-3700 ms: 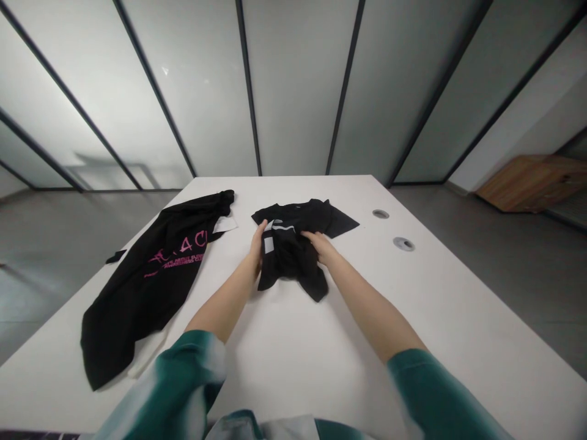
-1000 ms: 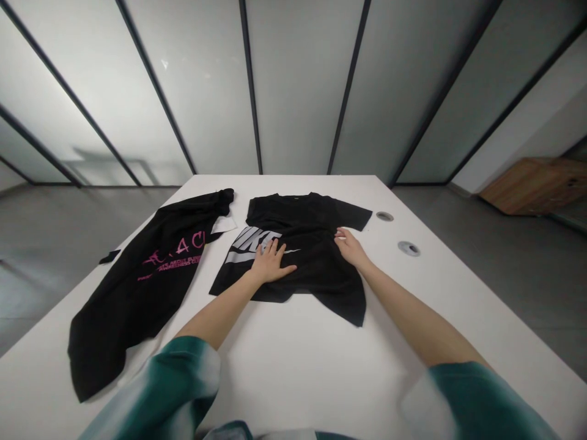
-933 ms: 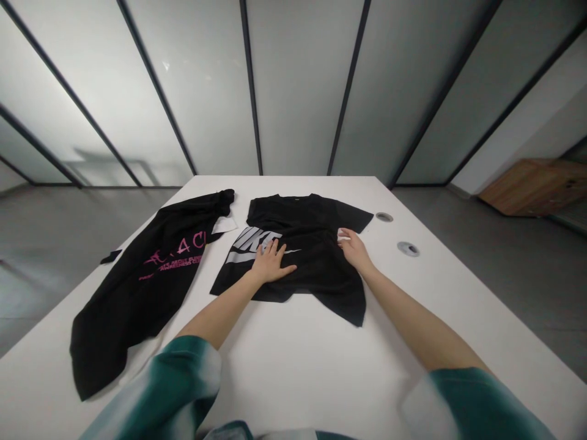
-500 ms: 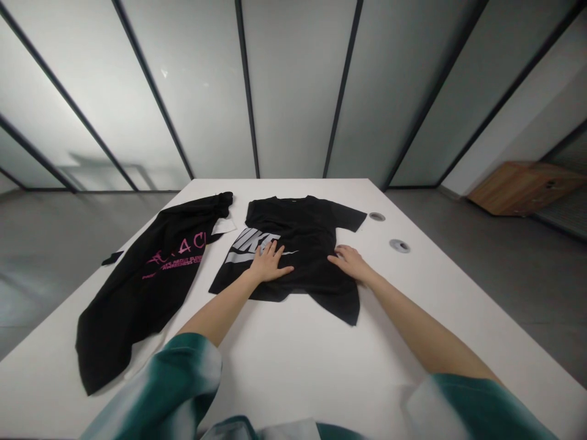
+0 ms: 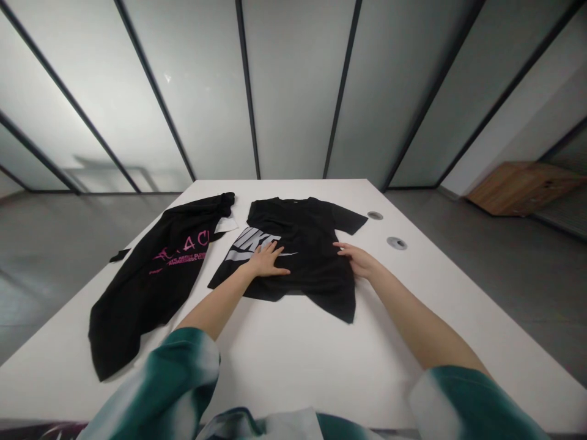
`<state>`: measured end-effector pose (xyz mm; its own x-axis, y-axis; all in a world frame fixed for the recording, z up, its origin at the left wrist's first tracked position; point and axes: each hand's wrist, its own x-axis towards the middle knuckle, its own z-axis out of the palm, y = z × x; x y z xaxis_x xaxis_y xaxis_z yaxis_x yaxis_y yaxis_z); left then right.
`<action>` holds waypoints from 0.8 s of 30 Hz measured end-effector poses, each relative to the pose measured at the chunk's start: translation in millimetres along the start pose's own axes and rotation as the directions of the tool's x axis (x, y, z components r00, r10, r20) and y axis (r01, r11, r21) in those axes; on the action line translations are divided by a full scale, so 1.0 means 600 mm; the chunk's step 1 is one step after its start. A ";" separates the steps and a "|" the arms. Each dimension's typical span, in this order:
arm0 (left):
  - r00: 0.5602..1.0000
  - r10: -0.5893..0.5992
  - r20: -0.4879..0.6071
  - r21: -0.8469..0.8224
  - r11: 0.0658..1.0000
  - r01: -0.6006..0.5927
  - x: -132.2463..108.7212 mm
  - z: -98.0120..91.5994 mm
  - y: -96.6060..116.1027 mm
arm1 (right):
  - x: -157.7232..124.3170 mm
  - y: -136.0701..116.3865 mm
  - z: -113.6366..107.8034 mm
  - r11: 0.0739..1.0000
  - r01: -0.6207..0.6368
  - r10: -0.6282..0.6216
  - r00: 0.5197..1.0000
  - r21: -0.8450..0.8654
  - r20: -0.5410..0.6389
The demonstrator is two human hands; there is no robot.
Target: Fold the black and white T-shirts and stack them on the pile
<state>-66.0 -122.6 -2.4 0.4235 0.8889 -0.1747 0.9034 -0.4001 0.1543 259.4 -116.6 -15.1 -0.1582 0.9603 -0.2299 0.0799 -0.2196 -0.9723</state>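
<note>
A black T-shirt (image 5: 312,232) with a large white print lies spread on the white table, its neck at the far side. Its left part is folded in, and the lower hem is uneven. My left hand (image 5: 265,261) rests flat on the front beside the print, fingers spread. At the shirt's right side edge is my right hand (image 5: 360,260), turned partly sideways with its fingers stretched out and their tips touching the cloth. Whether its thumb is under the fabric cannot be made out.
Left of the T-shirt lies another black garment (image 5: 156,281) with pink lettering, with some white cloth (image 5: 227,223) showing by it. Two round grommets (image 5: 397,243) are set in the table (image 5: 293,354) on the right. Frosted panels stand behind; a wooden cabinet (image 5: 518,186) is at far right.
My right hand has turned more onto its side at the shirt's right edge, its fingers straightening. My left hand stays on the print area. The view has shifted slightly.
</note>
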 end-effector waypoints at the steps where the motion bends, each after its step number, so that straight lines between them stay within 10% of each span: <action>1: 1.000 0.011 0.019 -0.005 1.000 -0.011 -0.003 -0.004 -0.004 | 0.006 0.003 -0.011 0.999 0.013 -0.010 0.996 0.030 -0.093; 5: 0.999 0.036 0.023 0.027 0.999 -0.036 -0.017 -0.024 -0.007 | 0.029 0.008 -0.056 0.989 0.145 -0.111 0.779 0.006 -0.617; 8: 0.987 0.024 -0.160 0.071 0.997 -0.013 -0.019 -0.035 0.003 | 0.031 0.005 -0.068 0.943 0.204 -0.332 0.630 -0.264 -0.702; 11: 0.961 -0.051 -0.272 0.070 0.995 0.073 -0.010 -0.031 0.013 | 0.021 0.002 -0.043 0.767 0.204 -0.500 0.784 -0.608 -0.368; 15: 0.977 -0.179 -0.117 0.047 0.981 0.186 0.017 -0.002 0.020 | 0.014 0.006 0.016 0.369 0.195 -0.358 0.932 -0.909 0.055; 24: 0.927 -0.307 -0.213 -0.153 0.948 0.279 0.112 0.009 0.034 | 0.083 -0.022 0.012 0.098 -0.117 -0.236 0.962 -0.988 -0.137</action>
<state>-18.6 -72.0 -16.1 0.1007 0.9949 -0.0021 0.9643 -0.0971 0.2465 243.7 -67.1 -14.2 -0.0361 0.9993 0.0137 0.9990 0.0364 -0.0266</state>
